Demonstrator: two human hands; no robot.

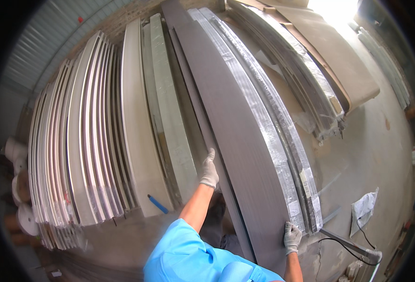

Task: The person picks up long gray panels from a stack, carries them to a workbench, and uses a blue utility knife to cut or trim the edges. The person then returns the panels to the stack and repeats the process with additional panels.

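A long, dark grey panel (238, 136) stretches from just in front of me to the far wall. My left hand (209, 173), in a pale work glove, is closed on its left side with the thumb up; the fingers beneath are partly hidden. A narrow grey strip (202, 127) runs along that same side, and I cannot tell whether it is a second panel or part of this one. At the near right corner, my gloved right hand (292, 238) grips the panel's right edge with curled fingers.
Plastic-wrapped panels (264, 108) lie right of the grey one. Cream boards (139, 117) and many upright panels (83, 136) stand left, with a blue marker (158, 204) on one board. A metal bar with a black cable (351, 245) and a white bag (364, 210) are at right.
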